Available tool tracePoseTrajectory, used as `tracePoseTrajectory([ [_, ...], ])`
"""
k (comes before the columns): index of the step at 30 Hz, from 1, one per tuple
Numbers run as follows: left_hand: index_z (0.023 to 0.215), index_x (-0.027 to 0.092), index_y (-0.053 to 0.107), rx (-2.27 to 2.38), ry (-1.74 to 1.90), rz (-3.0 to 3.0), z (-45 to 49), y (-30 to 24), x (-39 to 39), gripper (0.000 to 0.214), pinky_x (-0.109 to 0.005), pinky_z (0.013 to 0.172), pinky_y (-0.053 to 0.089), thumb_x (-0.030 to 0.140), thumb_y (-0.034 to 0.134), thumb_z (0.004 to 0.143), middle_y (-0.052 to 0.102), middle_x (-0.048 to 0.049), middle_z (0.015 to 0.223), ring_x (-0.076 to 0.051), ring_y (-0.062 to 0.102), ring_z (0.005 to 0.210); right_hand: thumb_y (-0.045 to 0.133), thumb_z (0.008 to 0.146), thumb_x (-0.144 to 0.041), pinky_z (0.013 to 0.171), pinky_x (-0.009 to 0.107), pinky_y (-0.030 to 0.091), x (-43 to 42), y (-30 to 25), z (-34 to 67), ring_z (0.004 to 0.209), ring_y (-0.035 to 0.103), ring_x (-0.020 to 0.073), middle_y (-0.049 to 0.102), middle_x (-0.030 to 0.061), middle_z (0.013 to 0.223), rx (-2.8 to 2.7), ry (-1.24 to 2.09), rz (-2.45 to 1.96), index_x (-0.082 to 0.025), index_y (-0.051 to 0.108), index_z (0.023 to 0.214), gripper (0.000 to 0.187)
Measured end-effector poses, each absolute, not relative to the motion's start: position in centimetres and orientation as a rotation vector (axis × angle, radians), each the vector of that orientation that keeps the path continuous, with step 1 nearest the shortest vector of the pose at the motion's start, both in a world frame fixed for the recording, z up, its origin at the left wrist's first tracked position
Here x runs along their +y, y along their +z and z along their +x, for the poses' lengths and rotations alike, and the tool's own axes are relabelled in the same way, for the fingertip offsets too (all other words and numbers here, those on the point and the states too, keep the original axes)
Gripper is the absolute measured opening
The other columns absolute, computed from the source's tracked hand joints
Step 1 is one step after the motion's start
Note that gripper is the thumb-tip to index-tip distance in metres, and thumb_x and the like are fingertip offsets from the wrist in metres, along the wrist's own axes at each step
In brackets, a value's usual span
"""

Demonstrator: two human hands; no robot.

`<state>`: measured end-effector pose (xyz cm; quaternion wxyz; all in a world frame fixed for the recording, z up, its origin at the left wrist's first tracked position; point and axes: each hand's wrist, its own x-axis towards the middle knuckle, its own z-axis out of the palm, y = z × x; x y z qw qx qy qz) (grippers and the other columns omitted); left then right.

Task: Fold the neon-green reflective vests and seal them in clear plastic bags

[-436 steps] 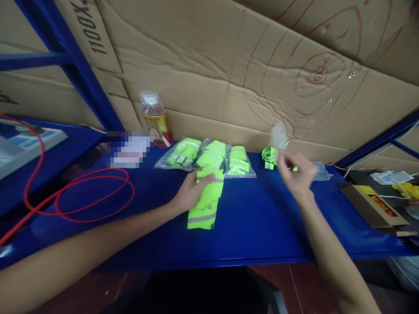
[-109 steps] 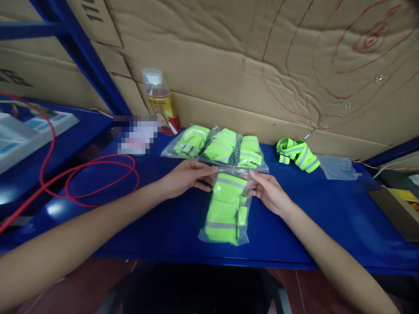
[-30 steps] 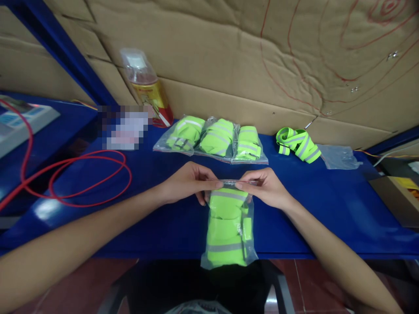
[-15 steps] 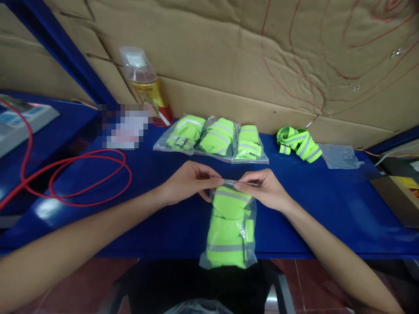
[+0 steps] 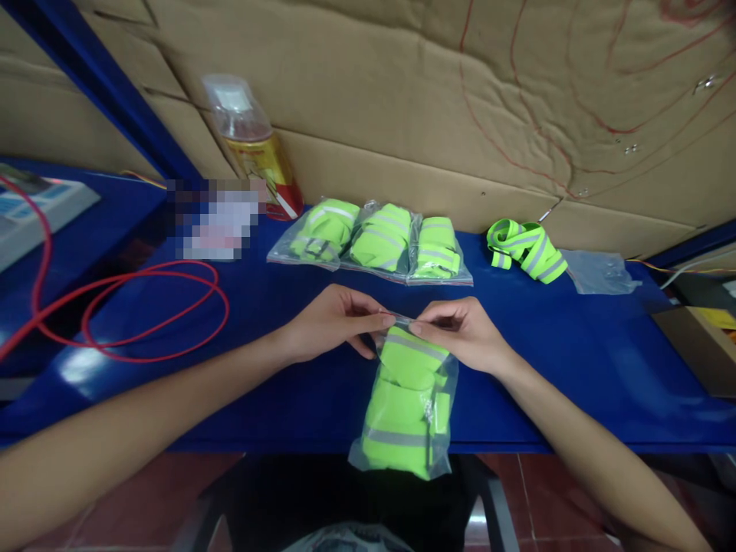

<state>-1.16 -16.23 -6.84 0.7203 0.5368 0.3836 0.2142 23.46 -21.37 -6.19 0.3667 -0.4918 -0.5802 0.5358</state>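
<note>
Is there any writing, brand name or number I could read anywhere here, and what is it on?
Nothing here reads clearly.
Bottle with the yellow and red label: print too small and blurred to read.
Pixelated patch on the blue table: blurred out, unreadable.
Cardboard wall: only red hand-drawn curves, no letters in view.
Clear bag pinched at its top by the left hand and right hand: no print visible.
Device at far left: markings too small to read.
</note>
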Motion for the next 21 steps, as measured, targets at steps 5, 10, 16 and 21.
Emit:
tracePoseTrajectory([
  [5, 0.095, 0.007, 0.082, 0.880, 0.467, 1.201, -1.21, -6.89, -16.31, 0.050, -0.027, 0.058, 0.067, 0.052, 0.094, 0.078, 0.078, -0.0078, 0.076, -0.017, 0.073, 0.068, 0.089, 0.084, -0.051, 0.055, 0.026, 0.044, -21.57, -6.03, 23.38, 0.062, 0.061, 0.0136, 0.076, 0.0057, 0.076, -1.536, 1.304, -1.282, -0.015, 0.083, 0.081, 0.036],
  [10, 0.093, 0.006, 0.081, 0.884, 0.511, 1.233, -1.08, -6.96, -16.35, 0.051, -0.027, 0.060, 0.068, 0.052, 0.096, 0.075, 0.078, -0.0081, 0.076, -0.017, 0.073, 0.065, 0.088, 0.083, -0.053, 0.053, 0.027, 0.043, -21.48, -5.86, 23.56, 0.060, 0.059, 0.0138, 0.077, 0.0054, 0.074, -1.602, 1.256, -1.355, -0.016, 0.085, 0.083, 0.038],
  [16, 0.095, 0.004, 0.081, 0.823, 0.496, 1.299, -0.79, -6.78, -16.99, 0.050, -0.028, 0.060, 0.069, 0.051, 0.092, 0.081, 0.078, -0.0096, 0.077, -0.017, 0.073, 0.066, 0.089, 0.082, -0.054, 0.053, 0.025, 0.044, -21.80, -5.20, 23.37, 0.060, 0.059, 0.0127, 0.079, 0.0052, 0.077, -1.622, 1.344, -1.327, -0.017, 0.087, 0.088, 0.038],
  [21, 0.098, 0.005, 0.082, 0.843, 0.510, 1.290, -0.65, -7.13, -17.06, 0.048, -0.028, 0.059, 0.068, 0.048, 0.092, 0.081, 0.078, -0.0094, 0.078, -0.017, 0.073, 0.066, 0.088, 0.084, -0.054, 0.055, 0.025, 0.045, -21.70, -5.52, 23.54, 0.059, 0.060, 0.0125, 0.078, 0.0045, 0.075, -1.637, 1.350, -1.286, -0.015, 0.085, 0.086, 0.039],
])
